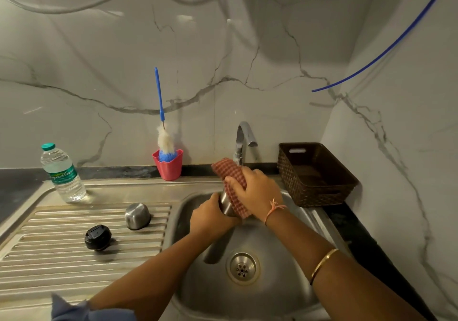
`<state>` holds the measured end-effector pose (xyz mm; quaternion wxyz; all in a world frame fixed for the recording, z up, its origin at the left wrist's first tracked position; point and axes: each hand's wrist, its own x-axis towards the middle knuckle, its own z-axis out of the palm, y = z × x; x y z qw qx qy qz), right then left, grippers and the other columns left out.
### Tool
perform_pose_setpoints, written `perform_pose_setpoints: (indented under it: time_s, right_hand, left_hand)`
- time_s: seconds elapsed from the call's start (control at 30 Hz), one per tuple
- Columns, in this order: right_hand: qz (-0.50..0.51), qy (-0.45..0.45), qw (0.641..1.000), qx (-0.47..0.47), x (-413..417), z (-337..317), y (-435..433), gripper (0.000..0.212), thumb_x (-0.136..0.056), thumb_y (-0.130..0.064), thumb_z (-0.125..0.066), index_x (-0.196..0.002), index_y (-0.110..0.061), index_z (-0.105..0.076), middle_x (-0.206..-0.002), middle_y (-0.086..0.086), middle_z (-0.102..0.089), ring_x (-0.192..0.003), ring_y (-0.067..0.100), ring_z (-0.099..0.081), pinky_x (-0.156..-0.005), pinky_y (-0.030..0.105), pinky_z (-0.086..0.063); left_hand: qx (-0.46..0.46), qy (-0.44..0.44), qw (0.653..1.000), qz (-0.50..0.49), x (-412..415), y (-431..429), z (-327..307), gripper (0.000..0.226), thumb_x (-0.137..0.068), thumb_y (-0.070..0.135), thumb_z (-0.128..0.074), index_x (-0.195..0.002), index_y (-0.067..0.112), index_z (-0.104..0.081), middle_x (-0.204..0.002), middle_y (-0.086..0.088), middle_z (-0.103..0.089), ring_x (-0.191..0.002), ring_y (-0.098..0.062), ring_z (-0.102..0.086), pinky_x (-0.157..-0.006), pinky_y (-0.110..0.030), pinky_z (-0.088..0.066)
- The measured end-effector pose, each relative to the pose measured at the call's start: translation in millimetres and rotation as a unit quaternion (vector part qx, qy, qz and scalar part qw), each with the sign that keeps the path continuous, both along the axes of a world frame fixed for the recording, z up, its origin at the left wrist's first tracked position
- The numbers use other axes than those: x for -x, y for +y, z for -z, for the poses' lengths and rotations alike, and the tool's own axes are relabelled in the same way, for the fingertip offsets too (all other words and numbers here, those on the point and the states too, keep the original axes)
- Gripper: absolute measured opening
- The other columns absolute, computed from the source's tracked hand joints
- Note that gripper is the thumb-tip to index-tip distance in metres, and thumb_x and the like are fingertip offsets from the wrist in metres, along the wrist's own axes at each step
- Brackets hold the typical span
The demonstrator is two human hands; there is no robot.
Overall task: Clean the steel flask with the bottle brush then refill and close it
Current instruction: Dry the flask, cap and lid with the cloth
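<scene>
Over the sink basin (247, 301), my left hand (210, 217) grips the lower end of the steel flask (226, 204). My right hand (257, 193) holds a red checked cloth (229, 172) wrapped round the flask's upper part, hiding most of it. The bottle brush (164, 142), blue handle and white bristles, stands upright in a pink cup (169, 169) against the back wall. On the ribbed drainboard (62, 266) lie the flask's steel cup lid (137, 216) and its black stopper (98, 237). A plastic water bottle (62, 173) with a teal cap stands at the back left.
The tap (244, 138) rises behind the cloth, no water visibly running. A dark woven basket (314, 174) sits on the counter right of the sink. The drain (243, 268) lies below my arms. A blue tube (386, 50) hangs along the right wall.
</scene>
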<state>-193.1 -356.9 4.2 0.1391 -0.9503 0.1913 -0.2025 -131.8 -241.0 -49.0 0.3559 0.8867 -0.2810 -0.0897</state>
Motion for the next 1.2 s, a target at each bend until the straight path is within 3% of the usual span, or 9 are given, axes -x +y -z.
perform_pose_setpoints:
  time_s: [0.17,0.27,0.4,0.47,0.7,0.83,0.9,1.03,1.2]
  right_hand:
    - [-0.076,-0.166,0.978,-0.1,-0.8,11.9,4.1,0.051,-0.092,-0.043,-0.046,-0.136,-0.018,-0.046,-0.138,0.007,-0.048,-0.122,0.016,-0.048,-0.097,0.018,-0.037]
    - [-0.13,-0.194,0.952,-0.199,-2.0,17.3,12.2,0.053,-0.091,-0.043,-0.048,-0.14,-0.03,-0.033,-0.144,0.002,-0.038,-0.124,0.009,-0.041,-0.101,0.017,-0.037]
    - [-0.035,-0.14,0.777,-0.613,7.9,7.0,9.1,0.068,-0.087,-0.058,-0.041,-0.132,-0.007,-0.046,-0.131,0.029,-0.049,-0.118,0.043,-0.05,-0.106,0.053,-0.036]
    - [-0.006,-0.084,0.744,-0.663,11.6,7.8,0.2,0.069,-0.096,-0.051,-0.032,-0.134,0.006,-0.04,-0.133,0.037,-0.04,-0.123,0.052,-0.037,-0.106,0.054,-0.029]
    - [-0.034,-0.103,0.878,-0.465,-1.9,-13.0,9.3,0.02,-0.095,-0.05,-0.037,-0.106,-0.037,-0.047,-0.129,0.005,-0.046,-0.117,0.023,-0.048,-0.105,0.046,-0.037]
    - [-0.079,-0.144,0.769,-0.618,3.8,-17.0,-0.4,0.038,-0.098,-0.043,-0.035,-0.117,-0.017,-0.056,-0.112,0.006,-0.063,-0.108,0.025,-0.058,-0.092,0.036,-0.047]
    - [-0.086,-0.197,0.78,-0.588,4.5,-11.6,4.2,0.031,-0.098,-0.04,-0.035,-0.114,-0.024,-0.056,-0.107,0.001,-0.065,-0.107,0.021,-0.06,-0.09,0.032,-0.049]
    - [-0.135,-0.192,0.957,-0.17,4.6,-0.2,9.8,0.053,-0.092,-0.053,-0.032,-0.13,-0.02,-0.047,-0.125,0.004,-0.054,-0.111,0.014,-0.053,-0.097,0.029,-0.045]
    - [-0.125,-0.023,0.99,0.064,7.4,-25.1,-11.1,0.059,-0.09,-0.06,-0.036,-0.137,-0.024,-0.038,-0.118,0.003,-0.053,-0.1,0.018,-0.056,-0.083,0.027,-0.05]
  left_hand:
    - [0.037,0.048,0.998,0.012,-4.5,-0.2,-15.3,0.045,-0.069,0.051,-0.075,-0.099,0.028,-0.052,-0.083,0.014,-0.057,-0.071,0.0,-0.054,-0.058,-0.015,-0.038]
    - [0.106,0.134,0.984,0.051,-3.7,-0.3,-12.0,0.04,-0.065,0.044,-0.078,-0.096,0.028,-0.059,-0.089,0.008,-0.067,-0.08,-0.005,-0.063,-0.074,-0.027,-0.054]
    - [0.176,0.211,0.956,0.108,-4.2,4.0,-17.9,0.042,-0.068,0.034,-0.082,-0.101,0.032,-0.055,-0.098,0.004,-0.068,-0.088,-0.011,-0.067,-0.08,-0.027,-0.055]
    - [0.182,0.249,0.943,0.124,-8.0,3.4,-22.6,0.049,-0.068,0.03,-0.082,-0.107,0.031,-0.052,-0.105,0.001,-0.067,-0.093,-0.014,-0.067,-0.081,-0.027,-0.055]
    - [0.12,0.14,0.98,0.078,-13.2,1.0,-16.6,0.05,-0.065,0.044,-0.081,-0.105,0.032,-0.055,-0.098,0.009,-0.066,-0.091,-0.007,-0.063,-0.089,-0.032,-0.053]
    - [0.128,0.128,0.979,0.09,-8.9,3.3,-21.1,0.065,-0.064,0.032,-0.083,-0.12,0.026,-0.052,-0.106,0.009,-0.064,-0.099,-0.009,-0.062,-0.084,-0.025,-0.05]
    - [0.123,0.089,0.986,0.076,-8.1,0.9,-20.3,0.07,-0.064,0.036,-0.083,-0.124,0.031,-0.049,-0.109,0.011,-0.062,-0.1,-0.009,-0.059,-0.086,-0.027,-0.047]
    - [0.089,0.042,0.994,0.037,-13.8,-2.2,-21.0,0.055,-0.076,0.048,-0.071,-0.124,0.032,-0.048,-0.112,0.008,-0.064,-0.102,-0.012,-0.06,-0.095,-0.038,-0.049]
    - [0.042,-0.037,0.998,0.012,-13.4,2.5,-20.7,0.038,-0.083,0.039,-0.068,-0.114,0.031,-0.048,-0.102,0.01,-0.062,-0.095,-0.009,-0.059,-0.084,-0.028,-0.047]
